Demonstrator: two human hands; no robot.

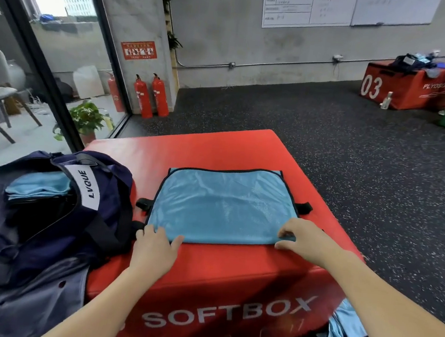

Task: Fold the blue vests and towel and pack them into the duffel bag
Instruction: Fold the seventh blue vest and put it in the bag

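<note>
— Blue vest (223,206), already halved, spread flat on the red soft box (218,146) just ahead of both hands; near fold edge running crosswise, left to right, directly under the fingertips.

— Left hand (155,248)?

— Resting on the near left corner, fingers fairly straight and pressing the cloth down, thumb spread along the edge. Nothing clamped there, by the look of it.

— Right hand (304,241)?

— At the near right corner, fingers curled over the edge, apparently pinching the fabric.

— Long axis?

— Across the body, corner to corner between the two hands. Black side straps sticking out left and right beyond the hands, farther up the cloth.

— Duffel bag (49,206)?

— Off to the left of the left hand, nearly touching the vest's left edge, mouth unzipped, folded blue cloth (39,186) already inside.

— Nearer hand for packing?

— Left, clearly. Probably one more fold first, then a sideways carry leftward into the bag. More blue fabric (344,329) hanging low beside the box, under the right forearm, likely still to be folded.
</note>
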